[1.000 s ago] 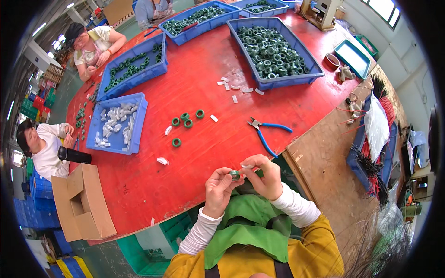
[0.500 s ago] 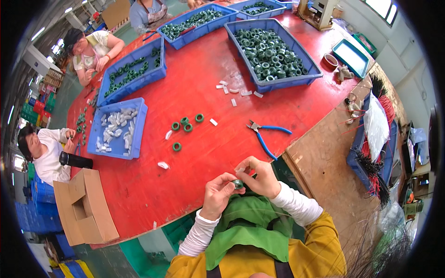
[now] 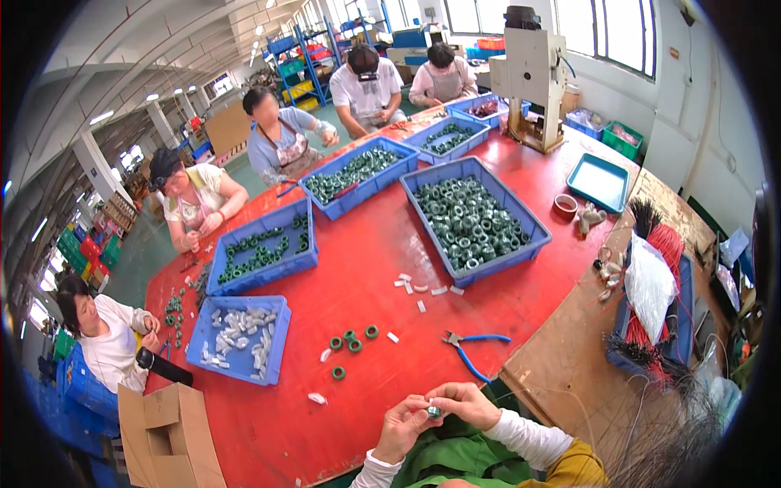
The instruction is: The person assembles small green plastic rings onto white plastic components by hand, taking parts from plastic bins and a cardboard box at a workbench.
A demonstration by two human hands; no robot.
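Note:
Near the table's front edge, my left hand (image 3: 400, 429) is closed around a small dark green ring (image 3: 434, 412), holding it between thumb and fingers. My right hand (image 3: 468, 405) meets it just above the ring, its thumb and forefinger pinched on a small whitish strip, mostly covered by the fingers. Farther along the red table (image 3: 358, 281) lie several loose green rings (image 3: 355, 346), with white strips (image 3: 317, 398) scattered around them. Blue-handled cutting pliers (image 3: 472, 346) rest with handles spread, ahead of my right hand.
A blue tray of white pieces (image 3: 281, 335) stands left, beside a cardboard box (image 3: 195, 427) and black bottle (image 3: 165, 368). Blue trays of green rings (image 3: 533, 250) stand farther back. Co-workers (image 3: 106, 333) sit along the far left side. A bin of wires (image 3: 683, 313) stands right.
The view has tilted up, so the table and my hands sit lower in the picture and more co-workers show. My right fingers have come closer to the ring, which stays in my left hand.

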